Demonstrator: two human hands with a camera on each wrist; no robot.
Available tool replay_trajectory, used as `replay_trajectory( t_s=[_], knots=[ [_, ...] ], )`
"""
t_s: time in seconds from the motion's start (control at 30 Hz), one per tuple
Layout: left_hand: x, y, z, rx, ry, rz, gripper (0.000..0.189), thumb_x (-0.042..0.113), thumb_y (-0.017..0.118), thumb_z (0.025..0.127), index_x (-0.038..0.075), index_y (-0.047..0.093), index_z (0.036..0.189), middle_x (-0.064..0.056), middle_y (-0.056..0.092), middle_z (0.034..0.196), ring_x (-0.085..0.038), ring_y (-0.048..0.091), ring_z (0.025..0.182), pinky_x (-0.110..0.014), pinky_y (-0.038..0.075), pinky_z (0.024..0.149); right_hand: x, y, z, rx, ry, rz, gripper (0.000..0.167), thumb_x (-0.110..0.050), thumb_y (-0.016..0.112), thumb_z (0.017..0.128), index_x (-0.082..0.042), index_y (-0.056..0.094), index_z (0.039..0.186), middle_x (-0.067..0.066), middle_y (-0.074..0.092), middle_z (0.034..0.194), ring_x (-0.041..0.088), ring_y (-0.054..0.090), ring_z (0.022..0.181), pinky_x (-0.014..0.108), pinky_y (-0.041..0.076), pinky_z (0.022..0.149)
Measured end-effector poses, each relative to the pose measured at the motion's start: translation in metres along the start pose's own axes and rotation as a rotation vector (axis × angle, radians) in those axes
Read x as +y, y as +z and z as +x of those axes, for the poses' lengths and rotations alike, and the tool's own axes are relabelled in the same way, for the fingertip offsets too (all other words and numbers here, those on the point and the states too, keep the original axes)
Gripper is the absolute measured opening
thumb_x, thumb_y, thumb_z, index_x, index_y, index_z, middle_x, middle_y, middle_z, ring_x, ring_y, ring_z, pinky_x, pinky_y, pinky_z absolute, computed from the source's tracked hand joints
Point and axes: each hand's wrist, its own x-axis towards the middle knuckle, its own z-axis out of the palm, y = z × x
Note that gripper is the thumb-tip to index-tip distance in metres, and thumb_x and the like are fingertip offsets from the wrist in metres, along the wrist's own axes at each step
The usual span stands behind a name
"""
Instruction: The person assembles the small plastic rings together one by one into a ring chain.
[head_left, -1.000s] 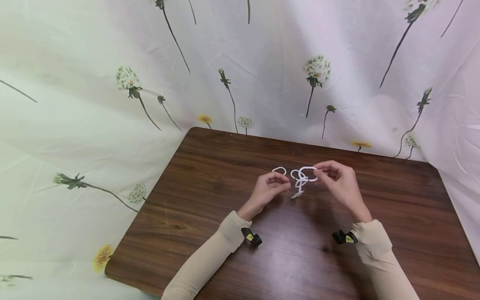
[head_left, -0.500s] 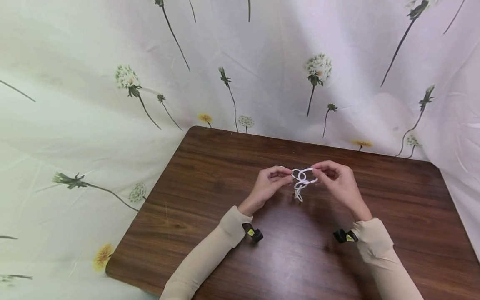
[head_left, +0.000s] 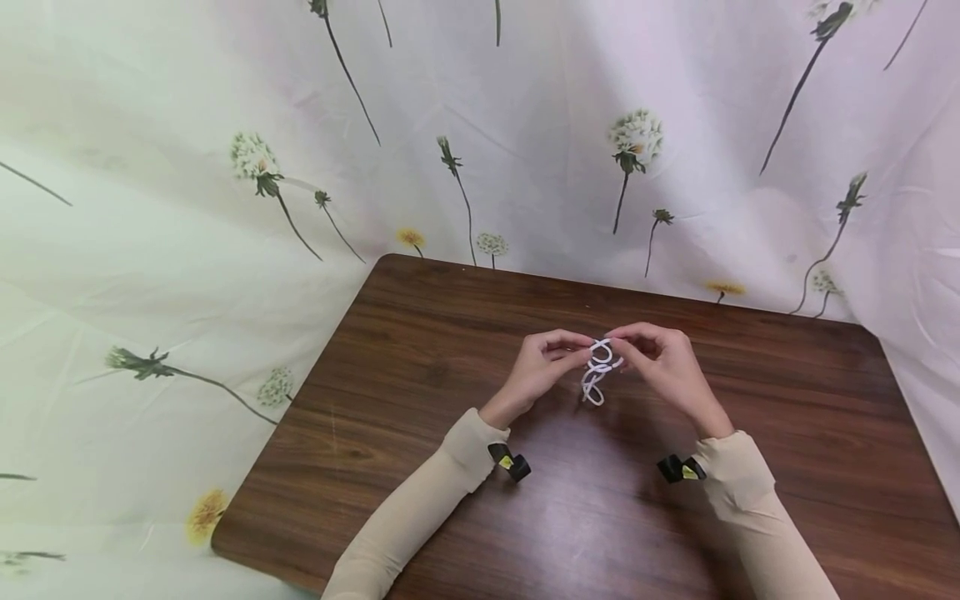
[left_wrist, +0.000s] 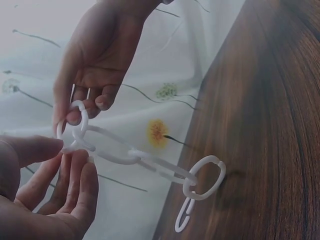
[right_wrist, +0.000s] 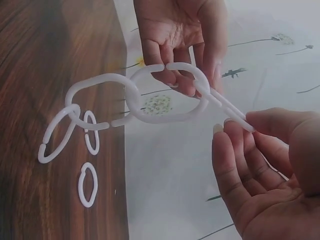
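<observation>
A chain of white plastic links (head_left: 602, 354) hangs between my two hands over the table. My left hand (head_left: 542, 367) pinches a link at the chain's top end between thumb and fingertips. Opposite it, my right hand (head_left: 667, 367) pinches a link (right_wrist: 231, 112) with thumb and forefinger. In the right wrist view a large oval link (right_wrist: 172, 119) passes through that one and has a narrow split on its upper side. Further linked ovals trail downward, ending in a tilted link (left_wrist: 185, 215) in the left wrist view. The fingertips of both hands nearly meet.
A loose white link (right_wrist: 88, 185) lies on the dark wood-grain table (head_left: 420, 400). Behind the table hangs a pale curtain (head_left: 540, 125) printed with dandelions. Each wrist carries a black strap-on camera, such as the left one (head_left: 512, 463).
My left hand has moved right and taken hold of a link by its fingertips. The right hand has shifted slightly left, bringing the hands closer. The hanging chain has swung and turned.
</observation>
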Motion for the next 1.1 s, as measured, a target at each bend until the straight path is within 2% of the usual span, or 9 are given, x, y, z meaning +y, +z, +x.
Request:
replay_trajectory(
  t_s=[0.07,0.2,0.37,0.53,0.63,0.73,0.87,1.0,1.1],
  knots=[
    [0.0,0.0,0.0,0.001,0.001,0.007,0.024,0.007,0.074,0.097,-0.004,0.074,0.118,-0.026,0.073,0.121,-0.008,0.073,0.094,-0.037,0.064,0.091,-0.002,0.001,0.002,-0.01,-0.005,-0.012,0.015,-0.012,0.071,0.1,-0.004,0.076,0.111,0.02,0.077,0.096,0.022,0.075,0.072,0.025,0.063,0.064],
    [-0.001,-0.001,-0.001,0.01,0.002,0.013,0.024,0.006,0.074,0.096,-0.006,0.074,0.117,-0.03,0.072,0.121,-0.009,0.073,0.092,-0.05,0.062,0.094,-0.005,0.003,0.004,-0.02,-0.008,-0.025,0.015,-0.013,0.071,0.1,-0.005,0.077,0.111,0.018,0.077,0.094,0.02,0.074,0.071,0.025,0.063,0.063],
    [0.0,-0.001,-0.002,0.02,-0.022,0.004,0.025,0.005,0.075,0.095,-0.008,0.073,0.116,-0.033,0.07,0.122,-0.004,0.073,0.087,-0.057,0.06,0.095,-0.006,0.004,0.005,-0.021,-0.012,-0.012,0.014,-0.01,0.071,0.1,-0.002,0.076,0.111,0.018,0.076,0.095,0.013,0.073,0.069,0.024,0.062,0.062],
    [0.0,-0.001,-0.004,0.035,-0.047,-0.008,0.025,0.004,0.077,0.093,-0.008,0.072,0.114,-0.028,0.071,0.121,-0.004,0.072,0.086,-0.063,0.057,0.098,-0.007,0.005,0.006,-0.026,-0.017,-0.007,0.013,-0.009,0.07,0.1,-0.004,0.075,0.11,0.018,0.075,0.095,0.013,0.073,0.069,0.025,0.063,0.062],
    [-0.001,-0.002,-0.004,0.048,-0.048,-0.005,0.024,0.004,0.077,0.092,-0.007,0.073,0.113,-0.023,0.072,0.119,-0.005,0.073,0.085,-0.058,0.06,0.095,-0.006,0.004,0.008,-0.029,-0.012,0.01,0.015,-0.01,0.07,0.1,-0.002,0.074,0.112,0.023,0.075,0.098,0.012,0.073,0.069,0.026,0.063,0.063],
    [-0.002,-0.003,-0.005,0.057,-0.041,-0.015,0.023,0.003,0.078,0.092,-0.008,0.073,0.112,-0.021,0.071,0.119,-0.005,0.072,0.086,-0.042,0.064,0.089,-0.003,0.002,0.009,-0.027,-0.003,0.031,0.018,-0.01,0.068,0.101,0.001,0.073,0.114,0.027,0.074,0.102,0.01,0.074,0.07,0.027,0.064,0.063],
    [-0.003,-0.004,-0.006,0.069,-0.03,-0.034,0.025,0.001,0.077,0.092,-0.011,0.072,0.112,-0.02,0.07,0.119,-0.006,0.071,0.086,-0.021,0.06,0.079,0.005,-0.002,0.012,-0.019,0.007,0.034,0.018,-0.012,0.067,0.102,0.0,0.073,0.115,0.026,0.073,0.103,0.007,0.074,0.071,0.028,0.064,0.062],
    [-0.004,-0.006,-0.006,0.082,-0.034,-0.062,0.025,0.0,0.077,0.091,-0.013,0.07,0.112,-0.018,0.07,0.12,-0.009,0.073,0.088,-0.02,0.06,0.078,0.015,-0.005,0.015,-0.002,0.021,0.029,0.017,-0.011,0.067,0.102,-0.001,0.073,0.115,0.026,0.073,0.103,0.004,0.075,0.074,0.026,0.064,0.063],
    [-0.005,-0.008,-0.006,0.085,-0.041,-0.076,0.025,-0.001,0.077,0.091,-0.014,0.07,0.112,-0.019,0.07,0.119,-0.011,0.074,0.09,-0.026,0.063,0.083,0.023,-0.007,0.016,0.002,0.041,0.033,0.018,-0.01,0.066,0.102,0.0,0.072,0.116,0.027,0.073,0.105,0.001,0.074,0.075,0.025,0.063,0.063]
  ],
)
